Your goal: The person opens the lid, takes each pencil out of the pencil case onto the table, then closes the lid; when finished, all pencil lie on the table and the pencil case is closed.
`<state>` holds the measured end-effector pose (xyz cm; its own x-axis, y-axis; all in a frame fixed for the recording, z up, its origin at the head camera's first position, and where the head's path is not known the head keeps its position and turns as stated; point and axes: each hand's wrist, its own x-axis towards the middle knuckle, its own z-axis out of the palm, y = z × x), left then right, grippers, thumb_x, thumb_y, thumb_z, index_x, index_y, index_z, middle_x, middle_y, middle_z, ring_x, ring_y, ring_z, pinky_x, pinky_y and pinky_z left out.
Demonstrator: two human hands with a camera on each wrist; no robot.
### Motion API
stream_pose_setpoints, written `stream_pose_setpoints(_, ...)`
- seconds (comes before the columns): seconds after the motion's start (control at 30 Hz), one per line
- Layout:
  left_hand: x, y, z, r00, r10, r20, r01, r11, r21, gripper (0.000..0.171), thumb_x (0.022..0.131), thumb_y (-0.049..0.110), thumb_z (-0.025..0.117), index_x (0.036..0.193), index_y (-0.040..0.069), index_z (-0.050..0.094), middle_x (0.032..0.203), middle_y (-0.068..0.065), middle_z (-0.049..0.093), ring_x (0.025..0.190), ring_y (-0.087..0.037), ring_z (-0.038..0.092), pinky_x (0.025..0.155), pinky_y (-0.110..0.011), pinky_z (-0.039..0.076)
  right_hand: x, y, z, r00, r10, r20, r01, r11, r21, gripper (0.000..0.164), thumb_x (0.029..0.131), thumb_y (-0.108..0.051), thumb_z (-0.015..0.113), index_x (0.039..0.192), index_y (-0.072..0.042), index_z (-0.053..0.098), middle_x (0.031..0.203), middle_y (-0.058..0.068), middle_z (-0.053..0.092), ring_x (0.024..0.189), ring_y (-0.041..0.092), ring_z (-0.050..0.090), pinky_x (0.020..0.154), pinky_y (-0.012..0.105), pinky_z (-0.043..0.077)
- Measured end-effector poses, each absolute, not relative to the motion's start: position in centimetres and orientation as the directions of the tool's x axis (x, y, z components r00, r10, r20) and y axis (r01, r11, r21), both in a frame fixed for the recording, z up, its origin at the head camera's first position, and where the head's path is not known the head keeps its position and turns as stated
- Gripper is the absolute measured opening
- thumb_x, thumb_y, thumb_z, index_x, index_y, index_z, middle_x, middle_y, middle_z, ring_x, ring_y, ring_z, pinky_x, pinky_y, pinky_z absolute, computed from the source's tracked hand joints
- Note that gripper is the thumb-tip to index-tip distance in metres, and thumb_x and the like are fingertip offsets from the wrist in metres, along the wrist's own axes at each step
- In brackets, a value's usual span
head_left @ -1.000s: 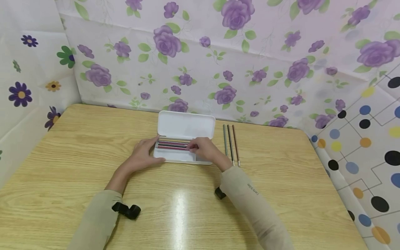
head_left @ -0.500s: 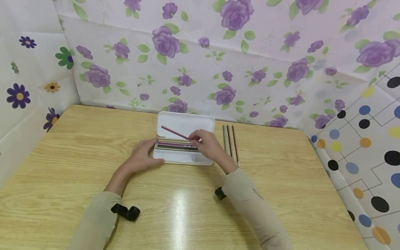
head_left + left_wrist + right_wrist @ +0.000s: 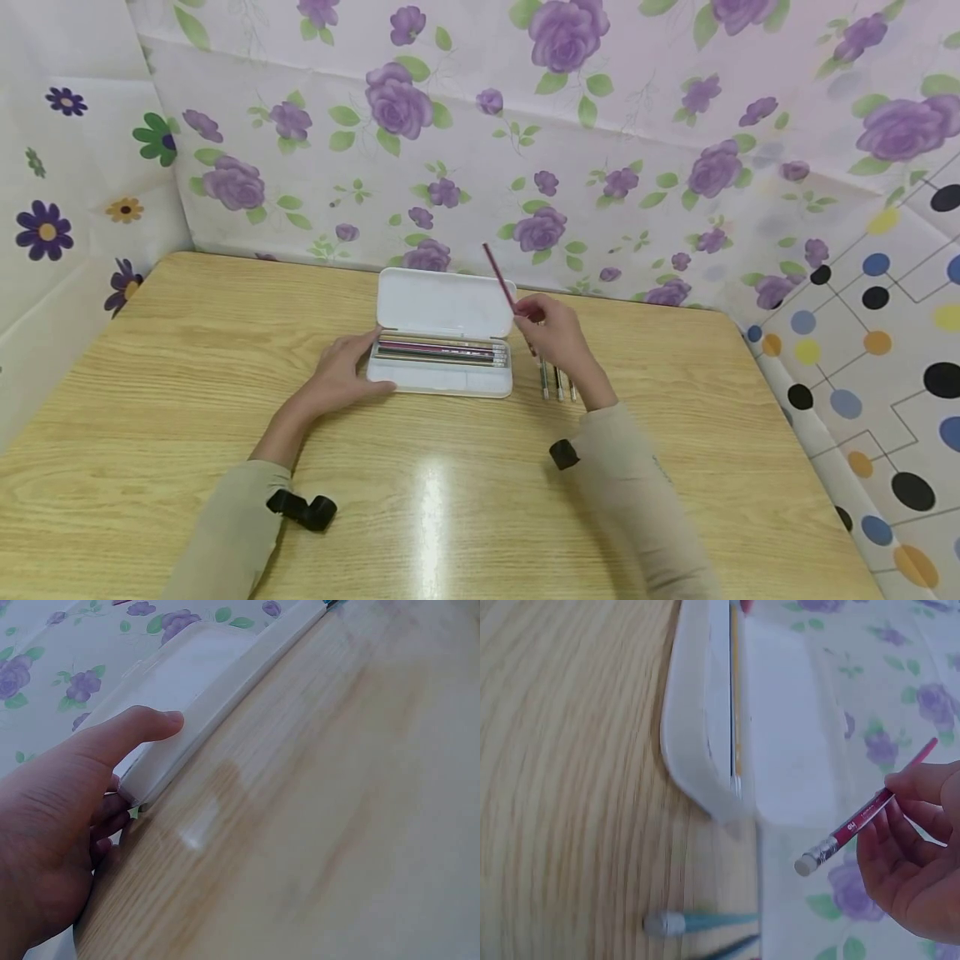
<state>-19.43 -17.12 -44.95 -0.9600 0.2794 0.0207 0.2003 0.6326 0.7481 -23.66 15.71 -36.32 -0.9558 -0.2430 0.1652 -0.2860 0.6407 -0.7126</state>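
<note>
In the head view, a white pencil case (image 3: 427, 381) lies open on the table, its lid (image 3: 442, 304) raised at the back. Several pencils (image 3: 435, 348) lie side by side inside. My left hand (image 3: 341, 372) holds the case's left end, thumb on the front rim; the left wrist view shows the other fingers curled at the end wall. To the right of the case, my right hand (image 3: 558, 337) pinches a dark red pencil (image 3: 497, 271) above the table. In the right wrist view, this pencil's white eraser (image 3: 806, 865) points down and its other end points up.
Three pencils (image 3: 545, 385) lie on the table right of the case, partly hidden behind my right hand. The wooden table (image 3: 360, 492) ends at a flowered cloth wall (image 3: 480, 175) behind. A dotted cloth (image 3: 862, 417) borders its right side.
My right hand has lifted the red pencil out of the case and carried it right, toward the loose pencils, turning it more upright. The left hand has stayed at the case.
</note>
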Motion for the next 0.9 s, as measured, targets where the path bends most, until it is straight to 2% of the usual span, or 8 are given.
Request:
stream_pose_setpoints(0.13,-19.5,-17.2,-45.1,-0.958,0.284,0.031,0.211,0.632,0.746,0.098,0.079,0.040,0.078,0.152,0.002,0.025,0.150,-0.022,0.034,0.135,-0.044,0.022,0.106,-0.062,0.015,-24.0,17.7,-36.3,-0.976,-0.181,0.118,-0.209,0.660,-0.721,0.025,0.093,-0.011,0.062,0.114,0.003,0.063,0.103,0.016,0.066,0.095,0.028,0.061,0.081,0.037,0.050)
stream_pose_setpoints(0.23,-19.5,-17.2,-45.2,-0.958,0.285,0.034,0.214,0.631,0.746,0.098,0.079,0.040,0.078,0.152,0.003,0.025,0.150,-0.022,0.034,0.135,-0.044,0.022,0.106,-0.062,0.014,-24.4,19.2,-36.7,-0.986,-0.146,0.077,-0.155,0.663,-0.733,0.027,0.093,-0.011,0.061,0.115,0.004,0.062,0.105,0.017,0.065,0.097,0.029,0.061,0.082,0.038,0.051)
stream_pose_setpoints(0.47,-19.5,-17.3,-45.2,-0.958,0.284,0.036,0.215,0.631,0.746,0.098,0.079,0.040,0.078,0.152,0.003,0.025,0.151,-0.022,0.033,0.136,-0.044,0.022,0.106,-0.062,0.014,-25.0,21.6,-37.5,-0.998,-0.062,-0.002,-0.039,0.663,-0.748,0.025,0.092,-0.009,0.061,0.111,0.008,0.062,0.103,0.021,0.064,0.090,0.030,0.064,0.074,0.036,0.056)
stream_pose_setpoints(0.73,-19.5,-17.3,-45.3,-0.959,0.282,0.026,0.206,0.633,0.746,0.098,0.079,0.040,0.078,0.153,0.004,0.024,0.151,-0.021,0.033,0.136,-0.044,0.021,0.106,-0.062,0.014,-25.2,23.7,-38.8,-0.996,0.010,-0.094,0.080,0.612,-0.786,0.029,0.090,-0.005,0.062,0.113,0.013,0.060,0.106,0.025,0.062,0.086,0.028,0.066,0.074,0.033,0.056)
stream_pose_setpoints(0.9,-19.5,-17.3,-45.1,-0.960,0.279,0.021,0.200,0.633,0.748,0.099,0.078,0.040,0.078,0.153,0.004,0.024,0.151,-0.021,0.032,0.136,-0.043,0.021,0.106,-0.062,0.015,-25.2,24.6,-39.6,-0.990,0.035,-0.133,0.126,0.625,-0.771,0.030,0.092,-0.006,0.062,0.115,0.012,0.060,0.107,0.024,0.062,0.084,0.025,0.066,0.075,0.033,0.056)
